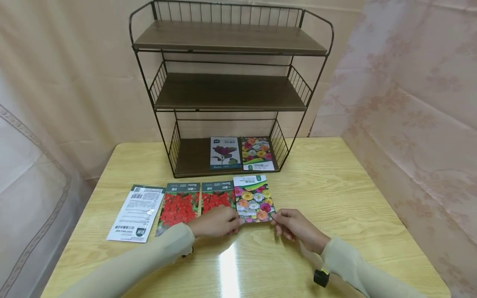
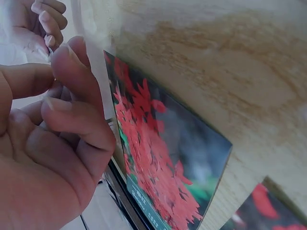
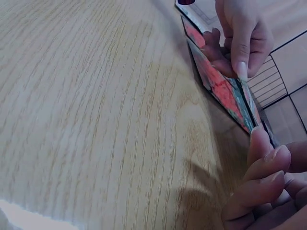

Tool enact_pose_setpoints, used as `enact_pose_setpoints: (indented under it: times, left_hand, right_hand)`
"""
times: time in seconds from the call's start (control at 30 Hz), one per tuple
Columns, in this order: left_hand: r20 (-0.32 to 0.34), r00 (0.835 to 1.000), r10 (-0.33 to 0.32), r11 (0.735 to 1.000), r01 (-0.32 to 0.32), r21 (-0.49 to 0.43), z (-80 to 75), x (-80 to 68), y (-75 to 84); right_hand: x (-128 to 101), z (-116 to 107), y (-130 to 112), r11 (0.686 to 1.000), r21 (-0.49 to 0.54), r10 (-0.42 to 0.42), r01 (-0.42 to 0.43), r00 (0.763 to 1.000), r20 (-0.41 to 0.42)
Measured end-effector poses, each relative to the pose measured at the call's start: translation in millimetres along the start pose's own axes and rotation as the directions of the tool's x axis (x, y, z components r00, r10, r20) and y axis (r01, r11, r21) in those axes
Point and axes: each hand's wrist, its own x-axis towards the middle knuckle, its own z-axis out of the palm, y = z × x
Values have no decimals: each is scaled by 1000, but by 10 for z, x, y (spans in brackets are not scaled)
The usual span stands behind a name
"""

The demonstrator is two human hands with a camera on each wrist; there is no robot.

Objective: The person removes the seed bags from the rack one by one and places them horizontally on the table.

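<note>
Your left hand and right hand pinch the packet by its corners farthest from the rack — uneven pull could skew it.

A flat, glossy rectangular packet printed with multicoloured blooms, pinched at its five- and seven-o'clock corners, points its white header toward twelve, near five o'clock from the head view's centre.
</note>
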Motion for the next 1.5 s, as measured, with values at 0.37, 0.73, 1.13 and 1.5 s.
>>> enact_pose_setpoints:
  times: [0.37, 0.73, 1.13, 1.5]
  left_hand:
    - [3, 1000, 2, 1000, -3, 25, 58, 45, 42]
    - [3, 1000, -28, 996, 28, 84, 111, 46, 36]
    - [-22, 999, -40, 994, 42, 104, 156, 40, 38]
    - [-28, 999, -46, 993, 49, 110, 149, 40, 44]
  right_hand:
    - [-73, -6, -9, 999, 37, 22, -20, 999, -42]
    - [-75, 25, 19, 997, 62, 56, -54, 998, -29]
    - [-14, 25, 67, 991, 82, 109, -106, 994, -30]
    - [-18, -33, 107, 993, 77, 91, -93, 995, 38]
